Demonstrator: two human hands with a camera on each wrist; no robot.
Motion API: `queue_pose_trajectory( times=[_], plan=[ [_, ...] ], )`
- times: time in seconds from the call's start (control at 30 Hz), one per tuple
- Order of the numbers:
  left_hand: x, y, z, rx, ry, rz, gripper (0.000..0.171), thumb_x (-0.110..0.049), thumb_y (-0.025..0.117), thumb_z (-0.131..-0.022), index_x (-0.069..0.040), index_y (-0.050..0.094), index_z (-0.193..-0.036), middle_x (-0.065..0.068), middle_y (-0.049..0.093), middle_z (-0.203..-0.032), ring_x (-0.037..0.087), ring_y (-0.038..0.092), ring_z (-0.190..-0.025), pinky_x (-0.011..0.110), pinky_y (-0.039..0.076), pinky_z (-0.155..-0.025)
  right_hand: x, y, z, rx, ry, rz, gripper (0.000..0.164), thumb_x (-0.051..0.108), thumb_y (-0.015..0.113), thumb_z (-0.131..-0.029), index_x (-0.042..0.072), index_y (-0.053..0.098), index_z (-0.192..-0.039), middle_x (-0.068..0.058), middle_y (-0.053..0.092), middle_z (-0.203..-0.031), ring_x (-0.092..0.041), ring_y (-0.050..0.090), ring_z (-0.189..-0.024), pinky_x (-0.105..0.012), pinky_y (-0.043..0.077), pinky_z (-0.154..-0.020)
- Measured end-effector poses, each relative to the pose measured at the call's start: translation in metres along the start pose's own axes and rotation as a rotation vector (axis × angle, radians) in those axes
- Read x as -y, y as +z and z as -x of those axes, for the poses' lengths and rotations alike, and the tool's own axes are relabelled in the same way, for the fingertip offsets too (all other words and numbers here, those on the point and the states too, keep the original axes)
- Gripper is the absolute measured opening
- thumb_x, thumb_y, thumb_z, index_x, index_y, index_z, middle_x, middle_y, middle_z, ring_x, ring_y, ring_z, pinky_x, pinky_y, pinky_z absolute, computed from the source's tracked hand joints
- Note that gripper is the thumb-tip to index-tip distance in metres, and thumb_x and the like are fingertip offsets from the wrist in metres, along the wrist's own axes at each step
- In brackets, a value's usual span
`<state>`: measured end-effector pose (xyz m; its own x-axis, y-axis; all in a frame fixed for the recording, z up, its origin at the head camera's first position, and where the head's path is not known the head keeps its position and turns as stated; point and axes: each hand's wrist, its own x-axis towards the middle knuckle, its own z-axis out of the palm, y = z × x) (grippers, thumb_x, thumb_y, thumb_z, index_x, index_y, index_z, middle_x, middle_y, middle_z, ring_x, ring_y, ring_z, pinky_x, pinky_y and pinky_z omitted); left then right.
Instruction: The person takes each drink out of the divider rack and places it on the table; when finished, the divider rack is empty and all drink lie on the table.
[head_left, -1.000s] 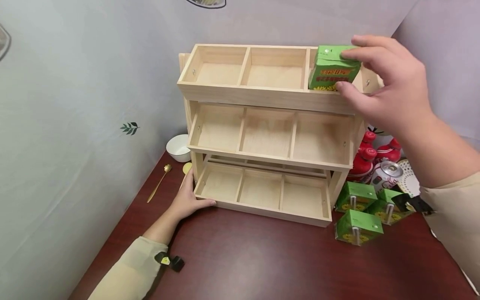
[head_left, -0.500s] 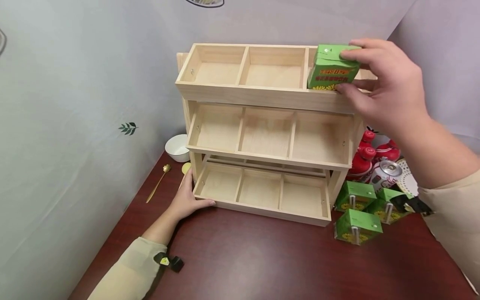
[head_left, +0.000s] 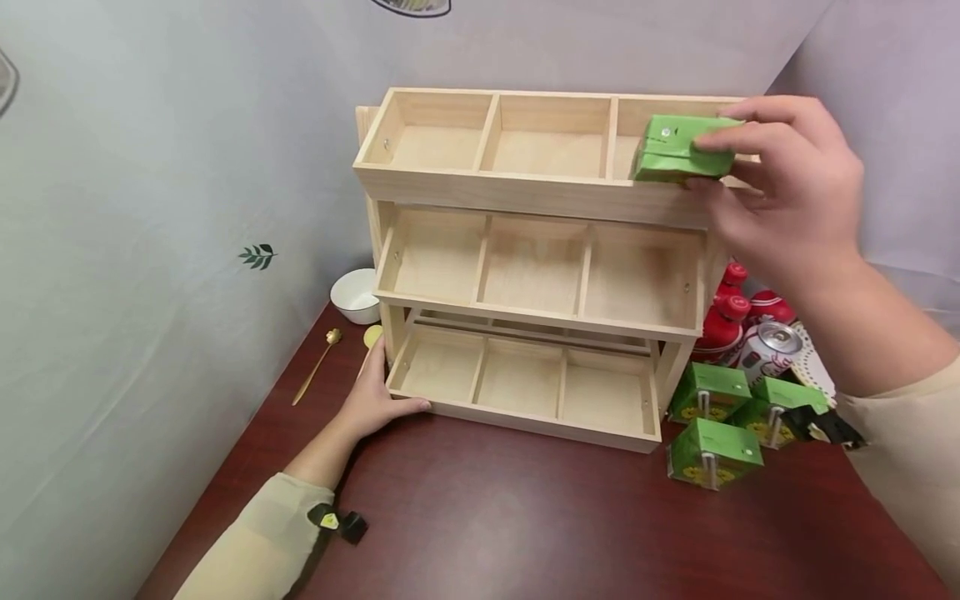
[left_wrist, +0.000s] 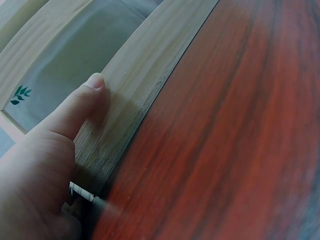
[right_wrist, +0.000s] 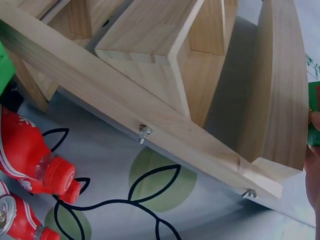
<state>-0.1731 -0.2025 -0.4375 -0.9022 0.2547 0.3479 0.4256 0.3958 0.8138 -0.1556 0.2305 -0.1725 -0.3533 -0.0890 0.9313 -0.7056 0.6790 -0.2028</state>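
In the head view my right hand (head_left: 806, 175) pinches a green drink carton (head_left: 684, 152) between thumb and fingers. The carton leans forward over the right compartment of the top tray, its top face turned toward me and its base at the tray's front lip. My left hand (head_left: 375, 402) holds the lower left corner of the three-tier wooden display rack (head_left: 525, 192); its thumb lies along the front board of the bottom tray (left_wrist: 135, 75) and the fingers are mostly hidden at the side. At the right wrist view's edge, only slivers of carton and right hand show.
Several green cartons (head_left: 716, 454) stand right of the rack, by red bottles (head_left: 723, 325), a soda can (head_left: 770, 350) and a white plate with a perforated rim (head_left: 813, 367). On the left are a white bowl (head_left: 356, 296) and a gold spoon (head_left: 318, 367).
The carton has tipped toward me, its printed front turning out of sight, and shifted slightly right and down with my right hand. My left hand stays on the rack.
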Motion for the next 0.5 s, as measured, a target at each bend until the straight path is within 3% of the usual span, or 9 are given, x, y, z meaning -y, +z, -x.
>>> queue_pose_trajectory(
  times=[0.17, 0.5],
  plan=[
    [0.0030, 0.0003, 0.0017, 0.014, -0.007, 0.000, 0.123, -0.023, 0.097, -0.054, -0.007, 0.023, -0.151, 0.020, 0.039, -0.139, 0.035, 0.044, -0.123, 0.044, 0.035, -0.099, 0.0019, 0.0002, 0.0057, -0.113, 0.002, -0.072, 0.013, -0.007, 0.067, -0.078, -0.003, 0.073, -0.089, -0.011, 0.064, -0.108, -0.025, 0.061, -0.103, -0.026, 0.051, -0.085],
    [0.0016, -0.0007, 0.0020, 0.004, 0.012, 0.010, 0.121, -0.017, 0.097, -0.054, -0.006, 0.023, -0.150, 0.023, 0.039, -0.138, 0.037, 0.045, -0.122, 0.043, 0.036, -0.099, 0.0038, -0.0085, 0.0106, -0.282, -0.018, -0.027, 0.011, 0.006, 0.074, -0.079, -0.002, 0.069, -0.085, -0.015, 0.063, -0.105, -0.030, 0.058, -0.102, -0.030, 0.051, -0.088]
  ],
)
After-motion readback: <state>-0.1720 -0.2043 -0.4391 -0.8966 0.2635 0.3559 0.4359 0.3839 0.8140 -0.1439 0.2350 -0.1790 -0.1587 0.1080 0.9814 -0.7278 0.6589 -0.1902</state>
